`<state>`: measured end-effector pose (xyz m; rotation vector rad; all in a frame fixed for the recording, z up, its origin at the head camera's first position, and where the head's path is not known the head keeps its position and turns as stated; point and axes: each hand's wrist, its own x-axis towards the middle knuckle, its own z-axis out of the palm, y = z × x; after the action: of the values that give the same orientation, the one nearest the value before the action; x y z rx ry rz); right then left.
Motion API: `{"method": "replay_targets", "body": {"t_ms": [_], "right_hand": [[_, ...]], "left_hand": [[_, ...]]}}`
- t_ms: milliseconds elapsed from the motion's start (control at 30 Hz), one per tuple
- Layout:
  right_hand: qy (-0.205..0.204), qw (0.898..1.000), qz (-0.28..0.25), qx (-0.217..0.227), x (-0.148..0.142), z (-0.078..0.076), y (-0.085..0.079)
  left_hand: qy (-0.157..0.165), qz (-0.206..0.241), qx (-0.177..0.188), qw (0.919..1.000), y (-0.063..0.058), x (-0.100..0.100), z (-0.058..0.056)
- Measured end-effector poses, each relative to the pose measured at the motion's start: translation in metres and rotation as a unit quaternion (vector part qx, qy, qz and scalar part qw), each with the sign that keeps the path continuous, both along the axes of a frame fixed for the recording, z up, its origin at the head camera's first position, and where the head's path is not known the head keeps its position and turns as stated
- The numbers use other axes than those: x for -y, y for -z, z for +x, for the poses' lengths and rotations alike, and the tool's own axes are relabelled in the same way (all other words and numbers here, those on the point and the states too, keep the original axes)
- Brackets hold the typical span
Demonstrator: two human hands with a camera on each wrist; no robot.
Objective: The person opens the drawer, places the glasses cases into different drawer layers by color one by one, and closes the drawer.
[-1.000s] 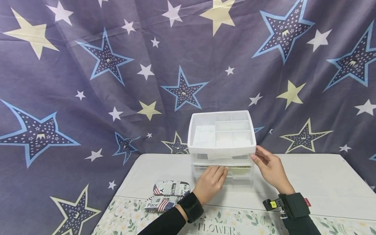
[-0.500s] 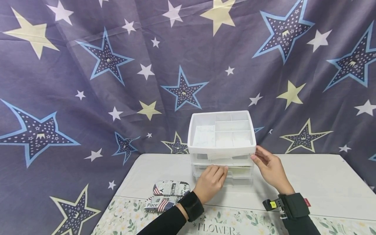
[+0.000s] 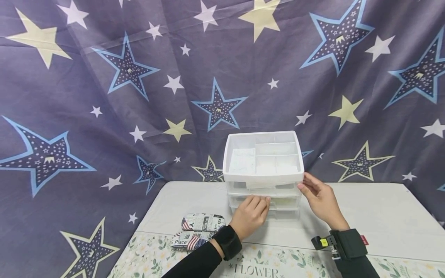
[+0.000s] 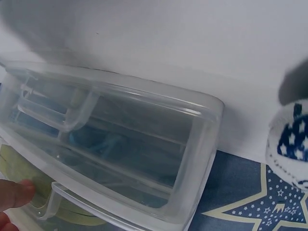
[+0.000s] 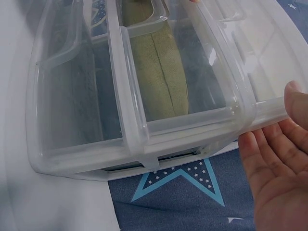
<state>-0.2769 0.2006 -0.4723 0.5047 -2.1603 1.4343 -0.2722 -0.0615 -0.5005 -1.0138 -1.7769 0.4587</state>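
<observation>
A clear plastic drawer organizer (image 3: 262,178) with a white divided top tray stands on the table. My left hand (image 3: 249,216) is at the front of its middle drawer, fingers curled at the drawer's handle (image 4: 50,204). Through that drawer's clear front shows an olive-green item with a seam (image 5: 159,72). At the organizer's upper right corner is my right hand (image 3: 320,199), thumb on the front and fingers along the side. The bottom drawer (image 4: 120,144) sits below, see-through, with something bluish showing through it.
A folded fabric item printed with newspaper text and flags (image 3: 199,231) lies left of the organizer, beside my left wrist. A floral cloth (image 3: 153,253) covers the table's near edge. Behind the white tabletop (image 3: 368,212) hangs a star-patterned curtain (image 3: 222,58).
</observation>
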Motion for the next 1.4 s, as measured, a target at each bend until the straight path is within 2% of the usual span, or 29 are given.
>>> {"method": "replay_targets", "body": {"t_ms": [300,433,533,667,767,1000,1167,1300,1400], "right_hand": [[0.0,1.0,-0.001,-0.003,-0.001,0.0,0.0],[0.0,1.0,-0.001,-0.004,0.0,0.001,-0.001],[0.001,1.0,0.003,-0.002,-0.001,0.001,-0.001],[0.0,1.0,0.007,0.002,-0.001,0.001,0.0],[-0.001,1.0,0.009,0.002,-0.001,0.0,0.001],[0.001,1.0,0.007,0.006,-0.001,0.001,0.001],[0.002,1.0,0.008,0.009,0.0,0.001,0.001],[0.001,1.0,0.005,0.009,0.0,0.001,0.001],[0.0,1.0,0.004,0.009,-0.001,0.0,0.001]], "left_hand": [[0.02,-0.014,-0.025,0.9994,-0.001,0.003,-0.007],[0.037,-0.011,-0.048,0.9981,-0.015,0.003,0.0],[0.035,-0.011,-0.056,0.9978,-0.027,0.003,0.008],[0.024,-0.012,-0.052,0.9983,-0.029,0.003,0.011],[0.018,-0.009,-0.048,0.9986,-0.025,0.003,0.011],[0.007,-0.011,-0.037,0.9992,0.002,-0.002,0.005],[-0.037,-0.005,0.008,0.9993,0.014,-0.003,0.009],[-0.069,-0.01,0.045,0.9965,0.019,-0.004,0.013],[-0.084,-0.009,0.059,0.9947,0.023,-0.006,0.013]]}}
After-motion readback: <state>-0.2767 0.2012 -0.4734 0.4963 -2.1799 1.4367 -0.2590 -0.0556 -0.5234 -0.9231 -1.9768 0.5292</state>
